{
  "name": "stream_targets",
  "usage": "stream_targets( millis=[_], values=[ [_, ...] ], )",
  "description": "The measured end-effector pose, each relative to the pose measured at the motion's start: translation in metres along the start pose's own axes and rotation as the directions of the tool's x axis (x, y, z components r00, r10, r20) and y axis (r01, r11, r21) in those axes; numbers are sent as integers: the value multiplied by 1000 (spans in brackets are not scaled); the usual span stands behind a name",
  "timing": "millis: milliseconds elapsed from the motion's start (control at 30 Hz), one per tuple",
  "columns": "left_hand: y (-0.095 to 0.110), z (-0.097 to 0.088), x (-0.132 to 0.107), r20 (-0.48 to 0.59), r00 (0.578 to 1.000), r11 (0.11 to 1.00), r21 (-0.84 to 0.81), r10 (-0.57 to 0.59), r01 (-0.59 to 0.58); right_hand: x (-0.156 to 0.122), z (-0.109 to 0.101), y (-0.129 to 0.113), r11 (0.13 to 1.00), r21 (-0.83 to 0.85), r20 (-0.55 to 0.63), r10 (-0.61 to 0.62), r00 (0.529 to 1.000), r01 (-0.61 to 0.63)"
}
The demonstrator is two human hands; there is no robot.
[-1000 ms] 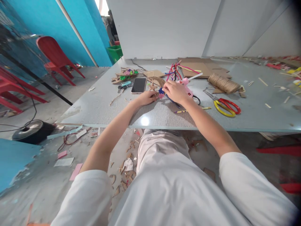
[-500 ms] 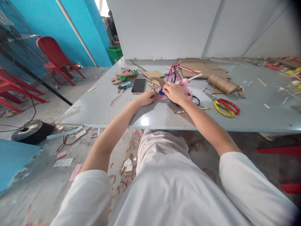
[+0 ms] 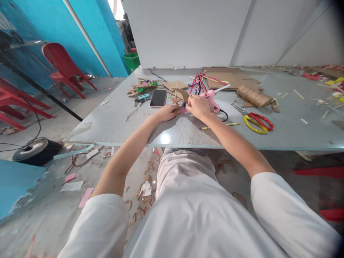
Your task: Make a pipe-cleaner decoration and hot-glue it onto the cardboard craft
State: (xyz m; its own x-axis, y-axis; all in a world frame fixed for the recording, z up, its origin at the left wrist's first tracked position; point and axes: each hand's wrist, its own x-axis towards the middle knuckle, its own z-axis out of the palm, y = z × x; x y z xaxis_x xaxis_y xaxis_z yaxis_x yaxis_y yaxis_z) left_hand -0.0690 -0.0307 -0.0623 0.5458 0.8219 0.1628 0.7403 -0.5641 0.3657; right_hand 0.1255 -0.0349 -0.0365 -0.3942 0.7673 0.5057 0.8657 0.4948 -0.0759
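Fuzzy bit (image 3: 184, 106): small, blue and pink. It sits on the table (image 3: 113, 118) between the two hands, right by a brown piece (image 3: 180, 95).
Left hand (image 3: 168, 111): lies low on the table with its fingertips at the fuzzy bit. It is too small to tell if it grips.
Right hand (image 3: 197, 106): curled in tight, with its fingers closed on the fuzzy bit.
How it feels: the fuzzy bit looks light and soft. It likely bends with ease and could get squashed.
Where to hold: a soft pinch with the fingertips at its sides seems best.
Close by: a pink glue gun (image 3: 211, 98) lies just behind the right hand. A thin stick (image 3: 231, 124) lies near the right wrist.
To the right: scissors (image 3: 258, 122) and a roll of string (image 3: 254, 95), well apart from the hands.
To the left: a phone (image 3: 158, 97) and keys (image 3: 142, 97).
At the back: bright fuzzy wires (image 3: 199, 80) and cardboard (image 3: 228, 77).
In the way: the glue gun and the brown piece crowd the fuzzy bit.
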Motion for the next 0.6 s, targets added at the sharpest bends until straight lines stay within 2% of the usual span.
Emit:
stream_targets(
  millis=[200,433,600],
  values=[
    [-3,0,1,14,1000,1000,-15,-6,6,2,-10,16,995,79,-185,74,980,-60],
    [-3,0,1,15,1000,999,-36,-23,24,1,-7,19,975,218,-128,-17,992,45],
    [-3,0,1,15,999,998,-44,-36,37,2,3,13,899,434,-28,81,996,-61]
  ],
)
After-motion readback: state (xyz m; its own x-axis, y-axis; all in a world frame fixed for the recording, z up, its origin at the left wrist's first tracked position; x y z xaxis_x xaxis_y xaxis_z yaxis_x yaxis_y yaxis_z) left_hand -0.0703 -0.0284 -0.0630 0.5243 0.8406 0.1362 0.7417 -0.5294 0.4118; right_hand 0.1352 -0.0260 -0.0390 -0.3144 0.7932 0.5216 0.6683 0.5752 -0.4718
